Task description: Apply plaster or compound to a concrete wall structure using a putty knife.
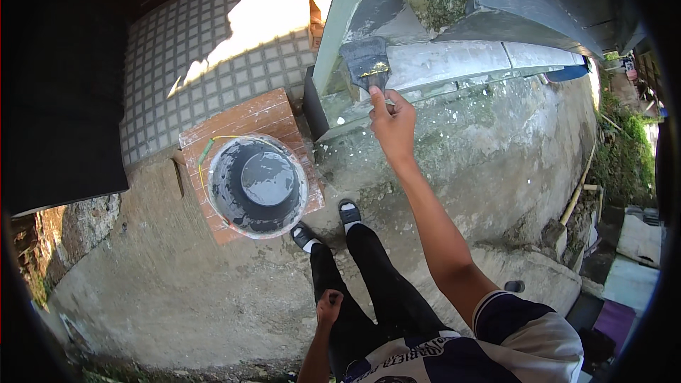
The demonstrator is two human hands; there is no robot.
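Note:
My right hand (394, 122) is stretched forward, its fingers closed round the handle of a wide paintbrush (367, 59). Dark grey paint coats the brush, which lies against the pale ledge (447, 64) at the foot of a grey-painted structure. Down by my thigh, my left hand (329, 307) is curled closed; a small dark spot shows among its fingers, too small to make out. In front of my feet, left of the ledge, stands a bucket (220, 202) with grey paint at its bottom and smeared inside. Its wire handle has a green grip (206, 151).
The bucket rests on a paint-streaked brown board (285, 110). Beyond it lies a checkered tile floor (213, 89) with a sunlit patch. A green-grey post (332, 50) rises beside the ledge. Rough concrete (177, 298) lies underfoot; plants and a bamboo pole (578, 184) are at the right.

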